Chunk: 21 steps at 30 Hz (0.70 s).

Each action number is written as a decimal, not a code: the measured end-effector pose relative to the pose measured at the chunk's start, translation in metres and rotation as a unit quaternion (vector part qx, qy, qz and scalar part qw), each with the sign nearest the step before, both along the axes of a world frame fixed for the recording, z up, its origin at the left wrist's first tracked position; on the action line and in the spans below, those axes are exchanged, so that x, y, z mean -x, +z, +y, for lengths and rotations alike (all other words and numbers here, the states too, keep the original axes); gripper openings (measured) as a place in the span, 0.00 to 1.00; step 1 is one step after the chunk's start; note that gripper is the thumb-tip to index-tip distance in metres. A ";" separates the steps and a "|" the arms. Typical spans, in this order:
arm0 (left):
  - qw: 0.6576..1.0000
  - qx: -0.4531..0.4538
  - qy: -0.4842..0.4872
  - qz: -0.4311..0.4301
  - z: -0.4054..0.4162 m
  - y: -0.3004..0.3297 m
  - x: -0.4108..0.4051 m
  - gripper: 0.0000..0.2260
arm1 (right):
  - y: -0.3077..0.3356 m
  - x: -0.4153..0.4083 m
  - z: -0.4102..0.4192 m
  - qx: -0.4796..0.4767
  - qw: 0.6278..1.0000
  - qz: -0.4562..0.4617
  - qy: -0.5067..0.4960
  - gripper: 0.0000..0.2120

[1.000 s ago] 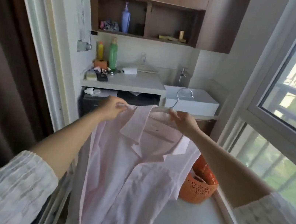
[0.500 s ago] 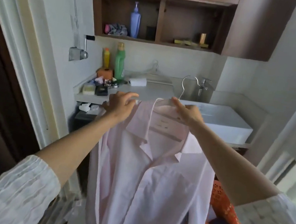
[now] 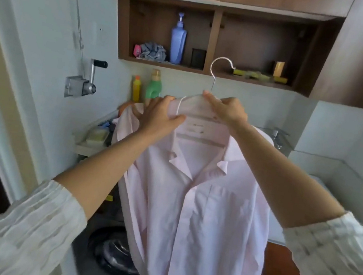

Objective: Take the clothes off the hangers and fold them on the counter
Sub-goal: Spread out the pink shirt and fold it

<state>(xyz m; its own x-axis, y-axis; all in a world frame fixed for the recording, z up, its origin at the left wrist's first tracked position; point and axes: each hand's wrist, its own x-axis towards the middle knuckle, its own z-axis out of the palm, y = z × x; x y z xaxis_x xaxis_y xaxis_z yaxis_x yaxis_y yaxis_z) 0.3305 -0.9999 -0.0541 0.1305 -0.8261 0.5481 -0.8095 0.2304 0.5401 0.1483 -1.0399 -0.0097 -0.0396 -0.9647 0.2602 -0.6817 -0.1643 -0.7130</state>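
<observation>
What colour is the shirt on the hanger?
Pale pink shirt, seen clearly in the head view.

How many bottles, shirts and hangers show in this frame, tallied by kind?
Bottles: 3, a tall lavender pump bottle on the shelf, a green bottle and a yellow bottle below it.
Shirts: 1, a pale pink collared shirt.
Hangers: 1, a thin white wire hanger inside that shirt's shoulders.
Total: 5.

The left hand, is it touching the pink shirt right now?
Touching. The head view shows the left hand with its fingers curled round the pink shirt at the shoulder, bunching the fabric over the hanger.
</observation>
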 end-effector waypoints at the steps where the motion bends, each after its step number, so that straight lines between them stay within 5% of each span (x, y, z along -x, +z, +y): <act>1: 1.000 0.003 -0.001 -0.003 -0.015 0.005 0.000 0.25 | 0.006 -0.003 -0.016 0.009 1.000 -0.001 0.004 0.32; 11: 0.999 -0.005 0.032 0.015 -0.208 0.042 -0.029 0.23 | 0.038 -0.036 -0.190 0.086 0.996 -0.014 0.001 0.30; 15: 0.998 -0.052 -0.022 0.025 -0.276 0.015 -0.042 0.23 | 0.004 -0.036 -0.252 0.060 0.998 0.018 -0.026 0.30; 21: 0.990 -0.126 -0.047 0.051 -0.336 -0.054 -0.036 0.08 | -0.072 -0.026 -0.327 -0.017 0.999 0.011 -0.047 0.33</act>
